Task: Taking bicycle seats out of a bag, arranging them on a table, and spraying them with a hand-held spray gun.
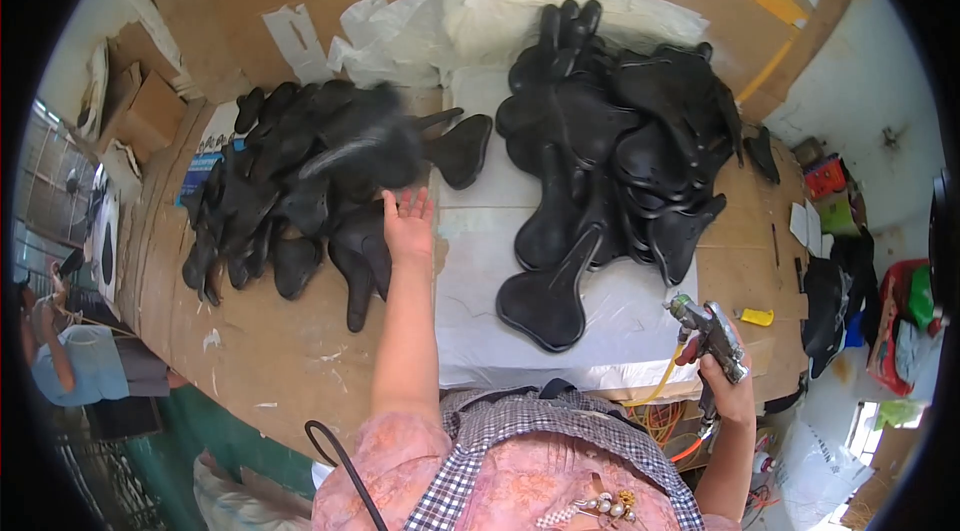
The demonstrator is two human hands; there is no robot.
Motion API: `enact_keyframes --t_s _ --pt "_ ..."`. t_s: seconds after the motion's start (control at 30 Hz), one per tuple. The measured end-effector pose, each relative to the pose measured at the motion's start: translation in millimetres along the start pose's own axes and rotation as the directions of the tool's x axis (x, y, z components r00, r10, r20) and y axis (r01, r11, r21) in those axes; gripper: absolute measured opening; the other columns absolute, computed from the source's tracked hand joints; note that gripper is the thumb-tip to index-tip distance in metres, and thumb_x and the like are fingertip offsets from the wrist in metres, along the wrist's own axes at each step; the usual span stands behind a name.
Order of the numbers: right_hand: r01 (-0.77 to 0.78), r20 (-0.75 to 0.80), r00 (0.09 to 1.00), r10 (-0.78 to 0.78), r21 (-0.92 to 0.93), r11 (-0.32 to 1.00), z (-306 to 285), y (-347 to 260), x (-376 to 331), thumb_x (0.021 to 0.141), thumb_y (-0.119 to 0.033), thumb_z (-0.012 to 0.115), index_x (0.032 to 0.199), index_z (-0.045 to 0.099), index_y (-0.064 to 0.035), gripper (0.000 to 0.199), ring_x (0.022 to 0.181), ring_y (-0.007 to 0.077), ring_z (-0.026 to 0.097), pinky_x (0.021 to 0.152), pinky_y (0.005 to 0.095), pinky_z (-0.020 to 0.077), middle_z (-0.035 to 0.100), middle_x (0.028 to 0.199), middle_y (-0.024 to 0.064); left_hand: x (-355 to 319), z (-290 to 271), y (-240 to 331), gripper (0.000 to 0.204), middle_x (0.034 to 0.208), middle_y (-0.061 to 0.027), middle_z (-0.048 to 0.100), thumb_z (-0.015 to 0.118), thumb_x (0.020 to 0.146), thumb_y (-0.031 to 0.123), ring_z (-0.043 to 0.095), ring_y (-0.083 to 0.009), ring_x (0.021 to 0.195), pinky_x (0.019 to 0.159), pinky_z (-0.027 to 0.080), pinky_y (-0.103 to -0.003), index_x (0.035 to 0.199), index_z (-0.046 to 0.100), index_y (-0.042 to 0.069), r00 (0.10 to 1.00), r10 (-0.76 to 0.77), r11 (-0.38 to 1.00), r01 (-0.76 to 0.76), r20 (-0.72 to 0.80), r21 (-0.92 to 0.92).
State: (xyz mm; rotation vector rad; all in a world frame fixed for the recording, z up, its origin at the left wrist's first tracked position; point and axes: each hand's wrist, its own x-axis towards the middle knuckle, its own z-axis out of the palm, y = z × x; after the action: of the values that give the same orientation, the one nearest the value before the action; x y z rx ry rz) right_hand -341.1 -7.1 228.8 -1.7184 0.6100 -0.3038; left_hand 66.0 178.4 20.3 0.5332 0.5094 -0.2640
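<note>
My left hand (408,223) is stretched out with fingers spread and palm up, holding nothing. It is just short of the left heap of black bicycle saddles (300,196). One saddle (370,136) on top of that heap, just beyond my fingertips, is smeared by motion. My right hand (728,386) is closed around the grip of a metal air gun (712,339) with a greenish front end, kept low at the right. An orange hose (688,452) runs from its lower end. Its exact kind is unclear. A second heap of black saddles (650,141) lies ahead to the right.
Cardboard (250,361) and white sheeting (480,301) cover the table, with cardboard walls behind. A yellow-handled cutter (755,317) lies near the right edge. Bags and a red basket (893,316) are beyond it. Another person (75,361) is at the far left.
</note>
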Motion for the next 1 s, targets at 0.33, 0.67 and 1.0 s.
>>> enact_keyframes --t_s 0.33,0.67,1.0 --pt "-0.012 0.181 0.983 0.016 -0.021 1.000 54 -17 73 0.085 -0.027 0.064 0.134 0.035 0.0013 0.063 0.082 0.0166 0.057 0.078 0.0321 0.0450 0.059 0.091 0.0087 143 -16 -89 0.031 0.116 -0.0123 0.051 0.057 0.089 0.025 0.050 -0.0279 0.102 0.082 0.046 -0.043 0.110 0.049 0.003 0.879 -0.335 0.942 0.302 -0.340 -0.148" --pt "-0.102 0.283 0.952 0.118 -0.072 0.992 56 -27 93 0.078 -0.001 0.066 0.130 0.043 -0.0044 0.057 0.083 0.0142 0.058 0.074 0.0295 0.0473 0.061 0.091 0.0068 -14 -37 -24 0.023 0.099 -0.0042 0.062 0.058 0.088 0.013 0.060 -0.0132 0.084 0.075 0.047 -0.027 0.108 0.053 0.002 0.958 -0.213 0.878 0.102 0.191 0.468" --pt "0.118 0.095 0.986 -0.136 0.173 0.978 71 -40 94 0.079 0.001 0.064 0.133 0.037 -0.0005 0.061 0.077 0.0160 0.058 0.072 0.0296 0.0483 0.059 0.086 0.0092 -20 -56 -23 0.023 0.094 -0.0047 0.062 0.059 0.087 0.012 0.060 -0.0137 0.082 0.076 0.049 -0.029 0.107 0.054 0.001 0.968 -0.213 0.815 0.100 0.135 0.571"
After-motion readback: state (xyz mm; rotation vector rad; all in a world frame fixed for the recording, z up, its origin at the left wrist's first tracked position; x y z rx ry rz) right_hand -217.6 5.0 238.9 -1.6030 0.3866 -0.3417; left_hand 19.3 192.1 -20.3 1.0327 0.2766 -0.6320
